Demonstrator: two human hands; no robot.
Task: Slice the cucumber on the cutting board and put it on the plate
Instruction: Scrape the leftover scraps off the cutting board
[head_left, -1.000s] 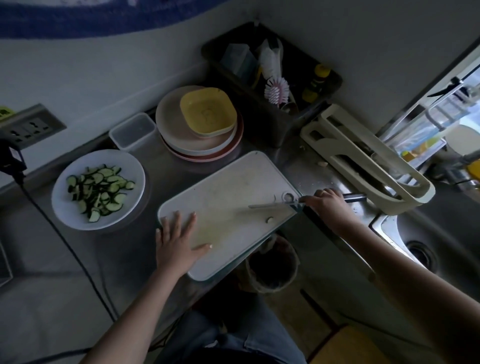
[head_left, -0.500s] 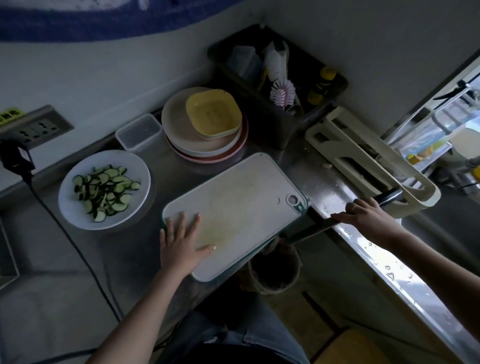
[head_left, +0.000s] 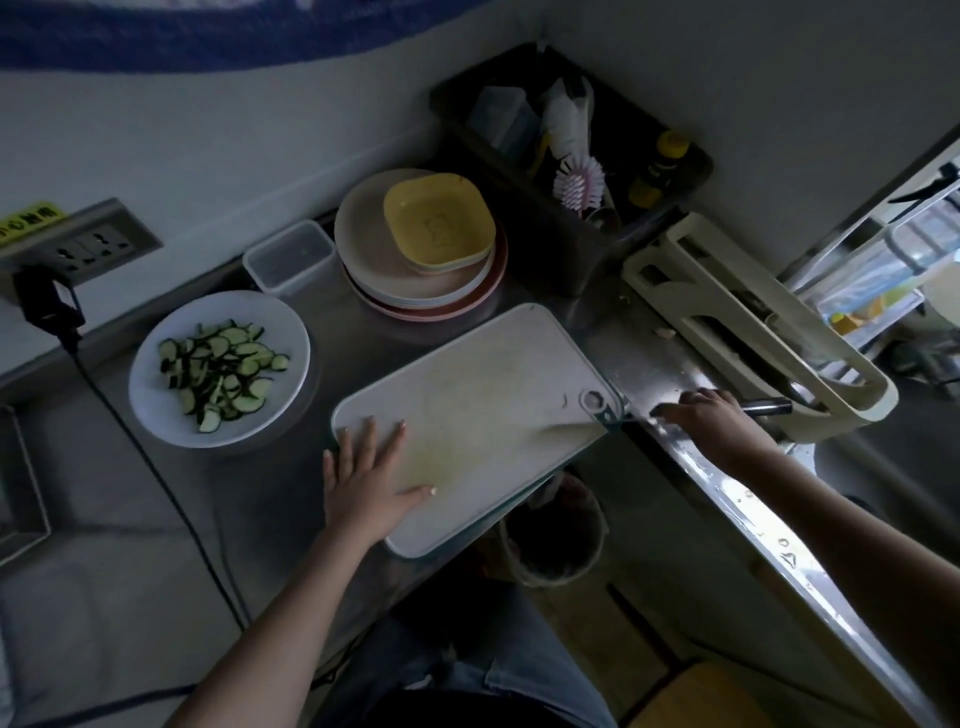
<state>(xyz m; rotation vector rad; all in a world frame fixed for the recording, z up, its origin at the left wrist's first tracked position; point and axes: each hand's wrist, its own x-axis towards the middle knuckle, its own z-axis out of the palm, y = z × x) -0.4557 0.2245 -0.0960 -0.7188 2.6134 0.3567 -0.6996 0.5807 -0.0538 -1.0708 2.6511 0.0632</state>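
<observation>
The white cutting board (head_left: 483, 395) lies at an angle on the steel counter with no cucumber on it. Cucumber slices (head_left: 221, 371) are heaped on the white plate (head_left: 156, 410) to its left. My left hand (head_left: 363, 478) rests flat, fingers spread, on the board's near left corner. My right hand (head_left: 711, 421) grips the dark handle of a knife (head_left: 769, 405) just beyond the board's right corner. The blade reaches back over that corner, near the hanging hole.
Behind the board are a stack of plates topped by a yellow square dish (head_left: 439, 226) and a clear container (head_left: 291, 257). A black tub with a brush (head_left: 579, 182), a cream rack (head_left: 753, 322), a waste bin (head_left: 556, 535) below the counter edge, and a black cable (head_left: 156, 467) surround it.
The knife swept off the board's right edge over the bin, then came back to the board's corner. The small piece that lay on the board is gone. My left hand stayed put.
</observation>
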